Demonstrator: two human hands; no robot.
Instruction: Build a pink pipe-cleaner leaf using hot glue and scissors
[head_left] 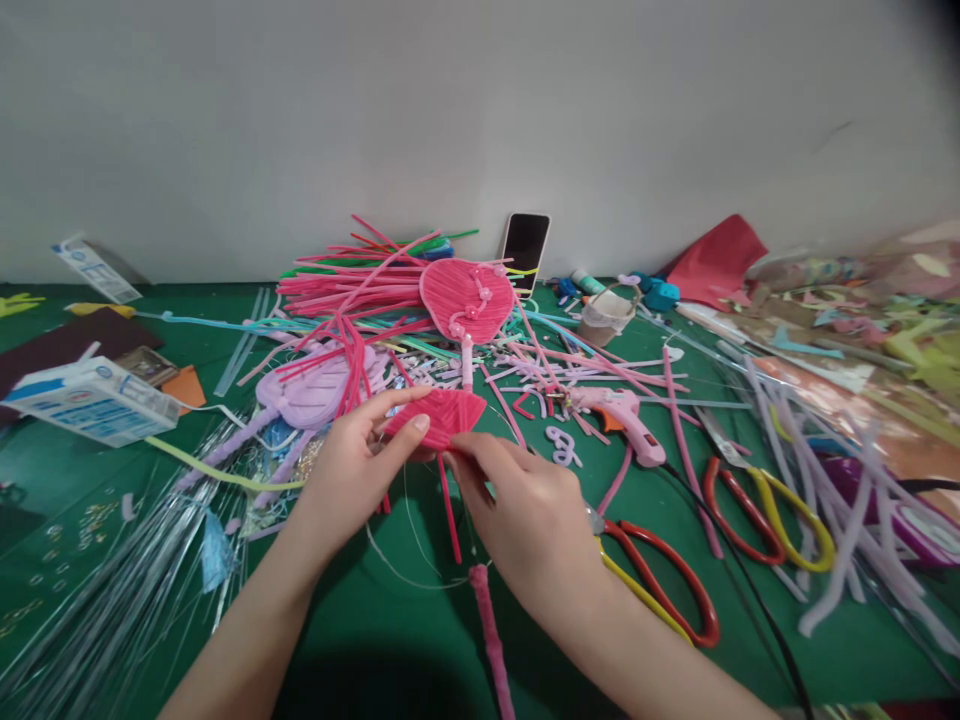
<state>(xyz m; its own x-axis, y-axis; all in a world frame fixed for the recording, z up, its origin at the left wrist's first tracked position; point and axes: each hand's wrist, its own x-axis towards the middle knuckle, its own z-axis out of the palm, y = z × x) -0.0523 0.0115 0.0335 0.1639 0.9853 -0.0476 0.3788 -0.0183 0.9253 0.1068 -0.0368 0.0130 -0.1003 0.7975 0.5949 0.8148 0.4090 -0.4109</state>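
Observation:
A flat piece of crimson pipe cleaners (pixel 456 412), laid side by side, is held up near the middle of the table. My left hand (pixel 352 465) grips its left side, thumb on top and fingers beneath. At its lower edge my right hand (pixel 525 510) pinches with thumb and forefinger. Just below hangs a straight red pipe cleaner (pixel 450 510); whether it is joined to the piece I cannot tell. A pink-wrapped stick (pixel 489 630) lies beneath my right hand. Behind is a finished-looking round pink fan (pixel 461 300) with small beads, on a pale pink handle.
A pink hot glue gun (pixel 626 418) lies to the right, with red-and-yellow scissors (pixel 701 600) and a second pair (pixel 765 500). Pink pipe cleaners (pixel 337 290) are heaped behind, near a propped phone (pixel 526 240). Silver tinsel strands (pixel 150 590) and a white-blue box (pixel 97 400) occupy the left.

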